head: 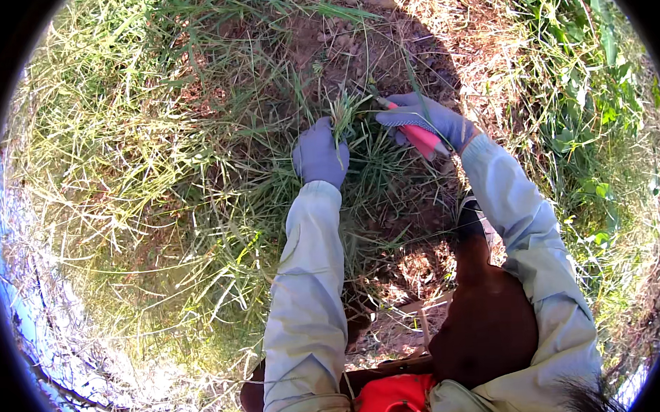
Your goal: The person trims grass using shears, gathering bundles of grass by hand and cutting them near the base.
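My left hand (322, 154), in a grey-lilac glove, is closed around a tuft of cut-looking green grass (345, 114). The blades stick up past the thumb side of the fist. To its right, my right hand (428, 119), gloved alike with a dotted palm, grips a hand tool with a pinkish-red handle (421, 139). The handle slants from upper left to lower right. Grass and fingers hide most of the tool's far end, so its kind cannot be told. Below both hands grows a leafy green clump (386, 162).
Shaded bare soil (350, 47) lies beyond the hands. Long loose grass (141, 175) covers the left side, and dry straw (488, 39) with broad-leaved plants (596, 111) the right. My bent leg (484, 315) and dark shoe (470, 219) are close under the right forearm.
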`<action>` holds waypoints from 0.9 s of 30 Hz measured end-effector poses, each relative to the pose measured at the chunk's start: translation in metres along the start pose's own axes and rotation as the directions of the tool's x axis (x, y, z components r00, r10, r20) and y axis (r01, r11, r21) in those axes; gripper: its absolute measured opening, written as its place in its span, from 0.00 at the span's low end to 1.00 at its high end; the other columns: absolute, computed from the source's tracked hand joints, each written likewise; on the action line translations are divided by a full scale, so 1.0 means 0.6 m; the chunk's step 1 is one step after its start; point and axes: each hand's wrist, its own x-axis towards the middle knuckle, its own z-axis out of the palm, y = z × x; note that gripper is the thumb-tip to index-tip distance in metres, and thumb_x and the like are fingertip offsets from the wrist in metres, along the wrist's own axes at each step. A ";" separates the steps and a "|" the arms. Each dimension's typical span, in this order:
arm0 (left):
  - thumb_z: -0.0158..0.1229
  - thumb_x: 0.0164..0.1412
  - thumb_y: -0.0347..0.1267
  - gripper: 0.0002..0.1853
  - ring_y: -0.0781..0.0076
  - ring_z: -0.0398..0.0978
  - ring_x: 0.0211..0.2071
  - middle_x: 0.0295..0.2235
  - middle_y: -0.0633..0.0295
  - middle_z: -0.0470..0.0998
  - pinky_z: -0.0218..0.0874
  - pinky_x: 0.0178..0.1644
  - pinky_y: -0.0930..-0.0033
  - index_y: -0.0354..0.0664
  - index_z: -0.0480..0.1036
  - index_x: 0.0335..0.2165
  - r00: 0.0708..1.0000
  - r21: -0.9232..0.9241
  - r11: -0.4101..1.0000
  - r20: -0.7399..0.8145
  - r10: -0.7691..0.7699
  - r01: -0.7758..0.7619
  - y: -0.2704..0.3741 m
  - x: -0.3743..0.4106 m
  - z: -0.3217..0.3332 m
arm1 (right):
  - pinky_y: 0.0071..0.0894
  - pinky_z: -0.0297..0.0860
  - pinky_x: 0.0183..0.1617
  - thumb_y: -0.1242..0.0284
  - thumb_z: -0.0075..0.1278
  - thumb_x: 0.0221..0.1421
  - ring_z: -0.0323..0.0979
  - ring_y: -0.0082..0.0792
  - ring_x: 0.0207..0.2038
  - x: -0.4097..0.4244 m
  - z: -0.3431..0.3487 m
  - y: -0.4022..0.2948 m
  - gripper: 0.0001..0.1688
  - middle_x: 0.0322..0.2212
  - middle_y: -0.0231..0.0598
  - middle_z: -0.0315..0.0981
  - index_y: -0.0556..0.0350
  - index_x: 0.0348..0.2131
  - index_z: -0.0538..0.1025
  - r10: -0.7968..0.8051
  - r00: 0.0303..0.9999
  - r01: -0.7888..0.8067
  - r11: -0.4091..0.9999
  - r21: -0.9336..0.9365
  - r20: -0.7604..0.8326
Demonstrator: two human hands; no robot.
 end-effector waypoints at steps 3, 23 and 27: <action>0.63 0.43 0.33 0.21 0.55 0.73 0.38 0.33 0.57 0.76 0.64 0.43 0.55 0.45 0.69 0.39 0.995 0.215 0.973 0.076 0.066 -0.081 0.029 -0.023 -0.018 | 0.23 0.66 0.26 0.50 0.56 0.50 0.69 0.21 0.21 0.017 0.003 -0.047 0.28 0.22 0.29 0.69 0.58 0.36 0.73 -0.042 0.999 0.046 0.980 -0.192 0.023; 0.71 0.36 0.51 0.65 0.45 0.54 0.60 0.65 0.48 0.41 0.51 0.58 0.48 0.53 0.37 0.65 0.953 0.369 0.929 0.286 -0.102 -0.011 0.090 -0.147 0.042 | 0.25 0.68 0.26 0.52 0.59 0.48 0.69 0.25 0.27 -0.120 -0.036 0.063 0.35 0.28 0.35 0.71 0.65 0.44 0.73 -0.080 0.953 0.063 0.996 -0.067 -0.293; 0.71 0.38 0.42 0.61 0.52 0.64 0.53 0.59 0.51 0.55 0.63 0.48 0.55 0.50 0.40 0.64 0.986 0.323 0.941 0.095 -0.138 0.100 0.054 -0.124 0.043 | 0.25 0.67 0.44 0.56 0.60 0.48 0.71 0.27 0.41 -0.163 -0.029 0.049 0.45 0.43 0.40 0.73 0.69 0.56 0.63 0.018 0.941 -0.043 0.997 -0.066 -0.337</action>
